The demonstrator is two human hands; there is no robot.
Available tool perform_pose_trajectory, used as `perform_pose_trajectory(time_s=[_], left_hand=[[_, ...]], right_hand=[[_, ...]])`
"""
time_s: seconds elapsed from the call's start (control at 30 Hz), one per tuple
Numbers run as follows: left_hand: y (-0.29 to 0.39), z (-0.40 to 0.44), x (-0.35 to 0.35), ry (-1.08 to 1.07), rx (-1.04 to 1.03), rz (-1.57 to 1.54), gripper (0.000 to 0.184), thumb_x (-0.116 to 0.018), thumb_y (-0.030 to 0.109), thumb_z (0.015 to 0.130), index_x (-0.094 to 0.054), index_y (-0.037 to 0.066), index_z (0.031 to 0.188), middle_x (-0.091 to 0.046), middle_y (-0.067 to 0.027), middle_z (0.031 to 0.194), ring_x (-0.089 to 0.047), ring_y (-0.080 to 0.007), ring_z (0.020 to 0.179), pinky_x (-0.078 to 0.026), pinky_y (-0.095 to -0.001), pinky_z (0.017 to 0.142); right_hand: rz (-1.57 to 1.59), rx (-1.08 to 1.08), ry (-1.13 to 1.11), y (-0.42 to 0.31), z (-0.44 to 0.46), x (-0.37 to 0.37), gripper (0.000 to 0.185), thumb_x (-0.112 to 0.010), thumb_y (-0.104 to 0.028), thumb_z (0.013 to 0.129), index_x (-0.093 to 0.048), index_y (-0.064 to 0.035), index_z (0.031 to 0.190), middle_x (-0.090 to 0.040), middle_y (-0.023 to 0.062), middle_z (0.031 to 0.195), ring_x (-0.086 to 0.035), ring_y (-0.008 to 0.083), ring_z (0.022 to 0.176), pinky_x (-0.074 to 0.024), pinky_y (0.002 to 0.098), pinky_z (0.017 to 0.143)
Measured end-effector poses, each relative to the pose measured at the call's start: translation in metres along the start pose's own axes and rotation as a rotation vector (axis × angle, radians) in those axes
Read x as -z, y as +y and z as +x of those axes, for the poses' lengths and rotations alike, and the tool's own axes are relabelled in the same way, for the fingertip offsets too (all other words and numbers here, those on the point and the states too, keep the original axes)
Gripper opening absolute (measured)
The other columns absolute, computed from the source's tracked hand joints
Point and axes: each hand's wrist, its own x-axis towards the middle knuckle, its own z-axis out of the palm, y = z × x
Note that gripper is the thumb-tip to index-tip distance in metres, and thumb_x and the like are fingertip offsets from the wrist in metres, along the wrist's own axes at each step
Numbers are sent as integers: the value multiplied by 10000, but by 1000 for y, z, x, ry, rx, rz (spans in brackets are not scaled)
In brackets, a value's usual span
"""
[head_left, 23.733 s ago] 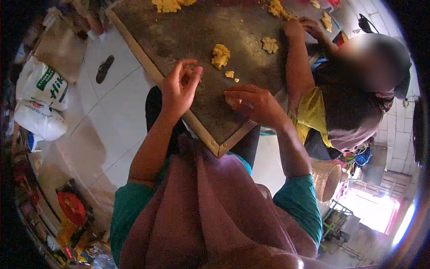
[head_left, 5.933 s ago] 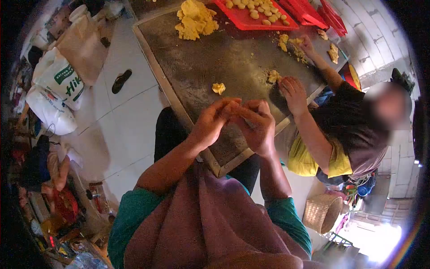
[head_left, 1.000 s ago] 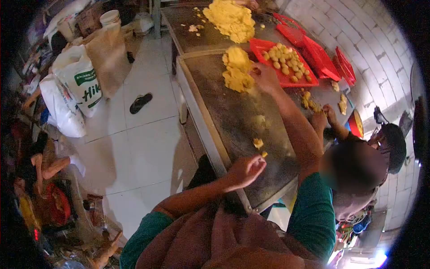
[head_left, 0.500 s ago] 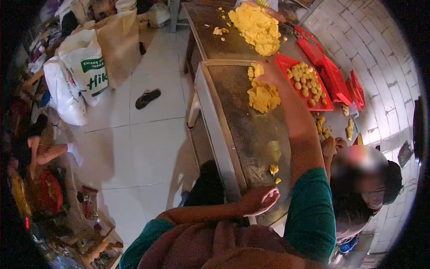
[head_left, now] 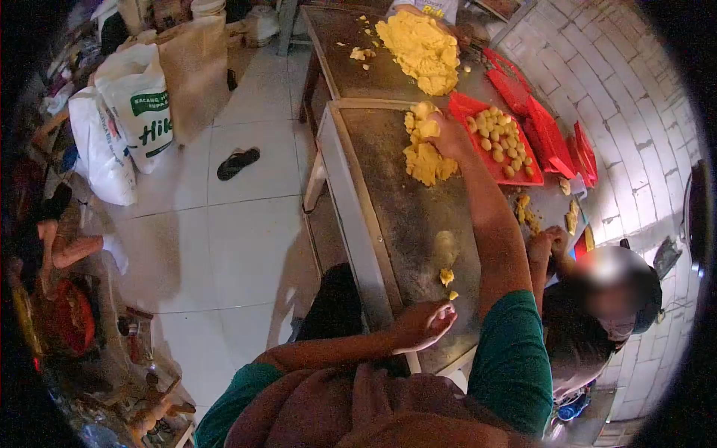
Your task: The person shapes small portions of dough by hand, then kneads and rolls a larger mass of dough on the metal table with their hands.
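Observation:
My right hand (head_left: 447, 137) reaches along the table and is closed on the edge of a crumbly yellow dough mass (head_left: 431, 163), its fingertips partly hidden against the upper lump. Close to my body, my left hand (head_left: 424, 327) rests at the table's near edge, palm turned up and fingers curled in. Whether anything lies inside those fingers is hidden. Just beyond it are a small dough bit (head_left: 447, 277) and a smaller crumb (head_left: 453, 296).
A red tray (head_left: 515, 178) of round dough balls stands right of my forearm, with more red trays (head_left: 549, 142) behind. A larger dough heap (head_left: 418, 48) lies at the far end. A co-worker (head_left: 590, 313) works at right. White sacks (head_left: 134, 97) and a sandal (head_left: 238, 164) are on the floor.
My right hand has shifted slightly against the upper part of the yellow dough, and its fingers show more clearly there. My left hand keeps its curled pose. The whole view has shifted slightly.

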Motion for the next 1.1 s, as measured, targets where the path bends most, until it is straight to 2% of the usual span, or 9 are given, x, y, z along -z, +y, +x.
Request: perform_pose_trajectory(time_s=[0.13,0.23,0.4,0.6,0.7,0.77,0.9,0.93,1.1], left_hand=[[3,2,2,-38,46,-41,181,-565,195,851,-538,18,880,-559,-121,654,-567,-243,569,-447,-350,531],[-7,0,-4,-27,19,1,185,-522,258,884,-548,76,892,-517,-26,585,-491,-126,478,-418,-286,478],[-8,0,-4,10,-11,2,153,-534,210,882,-539,57,866,-509,-7,601,-495,-86,518,-407,-252,473],[-11,1,-9,61,-12,4,110,-564,158,863,-547,52,837,-537,-14,640,-508,-81,541,-424,-241,512],[-7,1,-2,-18,53,29,139,-540,179,877,-537,44,846,-542,-12,674,-507,-68,569,-422,-229,518],[-11,0,-4,-67,137,-56,150,-530,190,884,-532,41,861,-537,-10,676,-506,-67,572,-421,-227,514],[-19,-1,-8,1,18,39,153,-518,194,893,-515,42,917,-517,3,677,-490,-64,553,-405,-215,492],[-28,-1,-9,-14,24,13,147,-521,179,893,-509,42,947,-545,-9,713,-496,-66,566,-408,-216,493],[-23,-2,-11,87,15,-50,179,-559,197,867,-554,21,896,-537,-28,606,-519,-79,549,-417,-245,500]], right_hand=[[200,-11,122,2,-38,7,518,-697,-237,721,-434,-115,1150,-523,190,1083,-495,368,1033,-422,413,854],[257,-85,162,0,-64,25,517,-688,-249,738,-428,-110,1163,-521,190,1098,-496,367,1028,-417,414,854],[229,-179,44,0,-104,56,598,-716,-210,699,-414,-75,1196,-533,194,1100,-505,369,1035,-418,425,866],[181,134,171,18,-154,51,600,-725,-168,674,-427,-71,1186,-551,191,1060,-533,350,1006,-424,404,866],[375,-121,-145,10,-175,67,548,-690,-168,715,-426,-51,1181,-532,171,1100,-528,325,1019,-415,388,853],[426,-25,-152,13,-184,62,605,-695,-165,693,-412,-111,1224,-554,165,1085,-548,316,1001,-428,387,857],[411,24,-286,8,-201,88,663,-697,-190,691,-385,-156,1276,-568,137,1090,-562,288,990,-439,379,846],[495,-54,-319,8,-205,90,546,-689,-216,705,-455,-131,1191,-593,124,1019,-581,290,931,-449,381,815],[325,195,-146,18,-230,79,345,-672,-169,714,-532,-77,1015,-587,143,937,-573,319,870,-451,391,751]])
